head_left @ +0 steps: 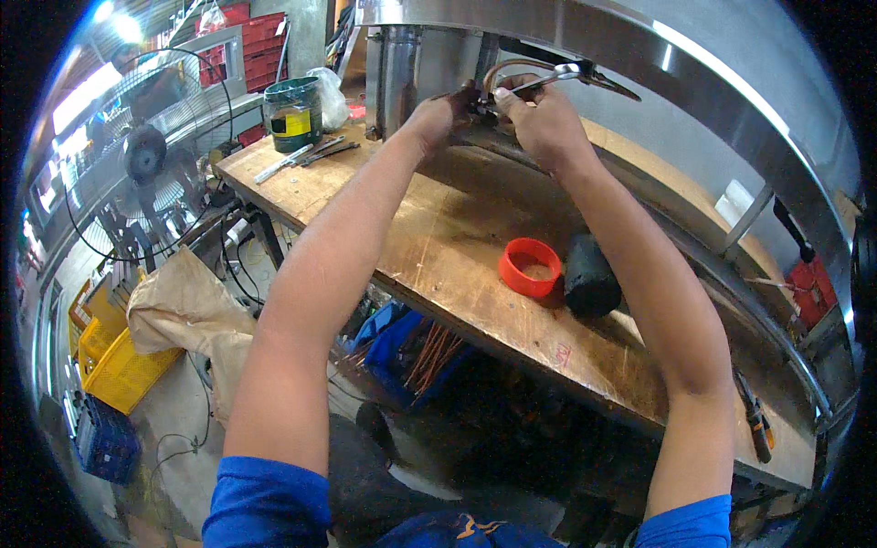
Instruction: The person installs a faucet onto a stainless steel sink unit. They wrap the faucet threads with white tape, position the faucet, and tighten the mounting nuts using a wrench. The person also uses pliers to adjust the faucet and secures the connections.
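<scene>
Both arms reach forward to a small fitting (482, 108) under the stainless steel frame (621, 41) on the wooden workbench (438, 237). My right hand (546, 123) is closed on a shiny wrench (568, 70), whose rounded end sticks out past the fingers to the right. My left hand (445, 117) is closed at the left side of the fitting; its fingertips are dark and what they grip is hidden. A curved copper-coloured tube (512, 64) arches above the fitting, between the hands.
A red ring-shaped cap (530, 268) and a black cylinder (592, 277) lie beneath my right forearm. Pliers (755, 420) rest at the right. Metal rods (297, 160) and a green bucket (292, 114) are far left; a fan (146, 151) stands beyond. Blue bins (402, 352) sit below.
</scene>
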Demonstrator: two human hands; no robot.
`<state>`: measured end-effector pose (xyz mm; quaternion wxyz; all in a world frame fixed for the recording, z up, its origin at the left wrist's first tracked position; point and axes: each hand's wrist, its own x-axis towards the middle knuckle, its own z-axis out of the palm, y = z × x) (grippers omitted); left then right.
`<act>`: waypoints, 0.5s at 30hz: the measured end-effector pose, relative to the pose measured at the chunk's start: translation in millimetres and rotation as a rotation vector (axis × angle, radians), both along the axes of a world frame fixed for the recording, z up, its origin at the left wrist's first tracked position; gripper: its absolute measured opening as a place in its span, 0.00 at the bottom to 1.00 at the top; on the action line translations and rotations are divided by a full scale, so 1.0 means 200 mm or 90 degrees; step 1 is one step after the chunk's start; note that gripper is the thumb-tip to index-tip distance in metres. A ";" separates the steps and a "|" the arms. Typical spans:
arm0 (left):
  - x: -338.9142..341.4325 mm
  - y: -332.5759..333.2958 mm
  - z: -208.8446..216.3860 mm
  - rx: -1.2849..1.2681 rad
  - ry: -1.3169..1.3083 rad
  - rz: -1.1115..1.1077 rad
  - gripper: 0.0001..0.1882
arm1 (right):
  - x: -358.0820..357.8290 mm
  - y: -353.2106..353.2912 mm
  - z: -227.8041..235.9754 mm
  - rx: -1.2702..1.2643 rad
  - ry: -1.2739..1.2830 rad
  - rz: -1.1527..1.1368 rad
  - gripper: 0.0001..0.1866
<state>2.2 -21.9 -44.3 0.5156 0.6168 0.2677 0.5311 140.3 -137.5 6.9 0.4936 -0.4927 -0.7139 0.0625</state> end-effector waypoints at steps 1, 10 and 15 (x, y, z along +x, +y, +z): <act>0.00 0.00 0.01 -0.011 -0.015 -0.024 0.26 | -0.02 -0.01 0.00 0.047 -0.060 0.017 0.13; -0.08 0.00 -0.04 -0.003 -0.132 -0.126 0.26 | -0.31 0.05 0.13 0.229 -0.685 -0.028 0.12; -0.17 0.04 -0.04 -0.038 -0.161 -0.084 0.26 | -0.49 0.08 0.08 0.142 -0.700 -0.092 0.10</act>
